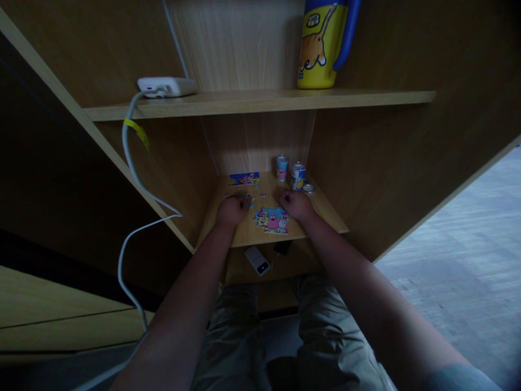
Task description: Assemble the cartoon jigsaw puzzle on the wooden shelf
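A partly joined jigsaw puzzle with a pink cartoon figure lies near the front edge of the shelf board. My left hand is closed over the board to its left, fingers curled beside loose puzzle pieces. Whatever its fingers hold, if anything, is too small to make out. Just past the puzzle's upper right corner, my right hand is also closed, with its fingertips pinched and their contents hidden. A colourful picture card lies flat at the back left.
Two small printed cans stand at the back right, with a round metal lid beside the nearer one. An upper shelf overhangs, carrying a yellow mug and a white device. Its cable hangs left. A phone lies below.
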`<state>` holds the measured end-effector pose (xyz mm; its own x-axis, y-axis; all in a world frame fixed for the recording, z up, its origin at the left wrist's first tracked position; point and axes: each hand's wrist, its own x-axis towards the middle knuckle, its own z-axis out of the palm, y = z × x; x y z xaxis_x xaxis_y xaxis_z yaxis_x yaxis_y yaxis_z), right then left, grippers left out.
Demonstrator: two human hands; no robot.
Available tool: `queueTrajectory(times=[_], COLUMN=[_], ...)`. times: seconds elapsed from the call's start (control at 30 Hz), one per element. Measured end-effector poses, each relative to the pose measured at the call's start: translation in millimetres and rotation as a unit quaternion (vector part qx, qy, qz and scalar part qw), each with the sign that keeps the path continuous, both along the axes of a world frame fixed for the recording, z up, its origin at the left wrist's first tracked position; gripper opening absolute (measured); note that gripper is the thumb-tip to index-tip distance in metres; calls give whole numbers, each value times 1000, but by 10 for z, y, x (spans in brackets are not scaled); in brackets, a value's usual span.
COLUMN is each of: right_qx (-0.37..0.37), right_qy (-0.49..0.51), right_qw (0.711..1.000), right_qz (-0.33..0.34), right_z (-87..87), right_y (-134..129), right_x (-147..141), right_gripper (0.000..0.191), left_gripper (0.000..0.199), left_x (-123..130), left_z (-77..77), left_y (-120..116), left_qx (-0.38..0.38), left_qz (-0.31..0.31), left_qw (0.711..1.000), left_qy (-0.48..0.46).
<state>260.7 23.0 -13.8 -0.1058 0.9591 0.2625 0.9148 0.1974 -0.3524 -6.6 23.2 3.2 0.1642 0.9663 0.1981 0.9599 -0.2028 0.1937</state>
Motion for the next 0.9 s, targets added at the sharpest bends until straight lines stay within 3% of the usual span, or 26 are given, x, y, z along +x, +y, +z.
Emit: queueTrajectory(times=[0.9], right_qx=[-1], right_qy=[-27], right_qw=[1000], right_qz=[15], right_z=[-33], right_y=[25], right_x=[9], right_gripper=[39], left_gripper=[54], left_x=[-8], left_z=[-55], left_y=[36], left_qx=[1], left_qz=[2], left_qw=[1000], left_qy=[15])
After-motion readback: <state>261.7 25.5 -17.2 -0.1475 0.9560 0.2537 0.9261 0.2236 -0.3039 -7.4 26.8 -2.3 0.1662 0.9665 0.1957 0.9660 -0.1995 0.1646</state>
